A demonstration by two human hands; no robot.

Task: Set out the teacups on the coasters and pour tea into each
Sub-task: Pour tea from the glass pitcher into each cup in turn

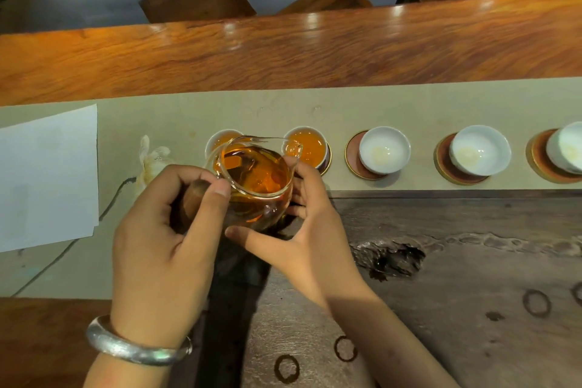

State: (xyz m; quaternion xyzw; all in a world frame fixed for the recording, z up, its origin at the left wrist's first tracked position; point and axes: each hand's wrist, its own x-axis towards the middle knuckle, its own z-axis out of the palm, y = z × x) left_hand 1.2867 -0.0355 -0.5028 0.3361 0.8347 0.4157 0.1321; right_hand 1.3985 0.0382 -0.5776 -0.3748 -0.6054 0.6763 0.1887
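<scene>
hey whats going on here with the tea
A person is pouring tea along a row of five white teacups on round coasters. The left hand holds a glass pitcher of amber tea by its handle, while the right hand steadies it from the side and below. The two cups on the left already hold tea; the pitcher's spout is over the second one. The three cups to the right are not filled yet.

The glass pitcher hides most of the far-left teacup and any coaster under it. The rightmost teacup and its coaster are cut by the right edge. The pitcher's handle sits hidden inside the left hand.
</scene>
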